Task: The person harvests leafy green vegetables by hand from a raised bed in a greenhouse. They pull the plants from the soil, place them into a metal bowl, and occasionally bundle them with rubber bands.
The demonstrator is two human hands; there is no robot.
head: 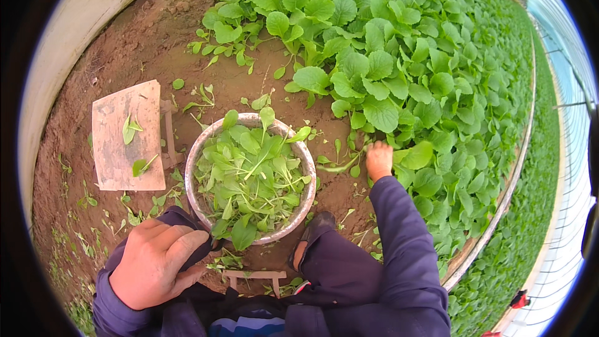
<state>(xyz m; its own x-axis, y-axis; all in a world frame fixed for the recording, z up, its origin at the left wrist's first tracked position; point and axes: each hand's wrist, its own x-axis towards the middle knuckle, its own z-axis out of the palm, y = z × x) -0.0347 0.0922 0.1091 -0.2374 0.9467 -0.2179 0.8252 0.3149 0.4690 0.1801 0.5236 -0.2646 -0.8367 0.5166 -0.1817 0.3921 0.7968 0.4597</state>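
A round basin (306,196) with a worn, whitish rim stands on the soil before me, heaped with loose green leaves (252,173). My left hand (161,260) hangs over my knee at the basin's lower left, its fingers bent and thumb apart, with nothing visible in it. At the edge of the dense bed of leafy green plants (374,70), my right hand (379,157) is closed on low greenery; a slender leafy stem (344,166) extends to its left. Its fingertips are partly hidden among the leaves.
Left of the basin is a low stool with a pale wooden top (126,145) bearing several loose leaves. A small wooden frame (255,274) shows between my legs. Bare brown soil (140,37) with scattered seedlings surrounds these. A pale border strip (503,206) runs through the planting at right.
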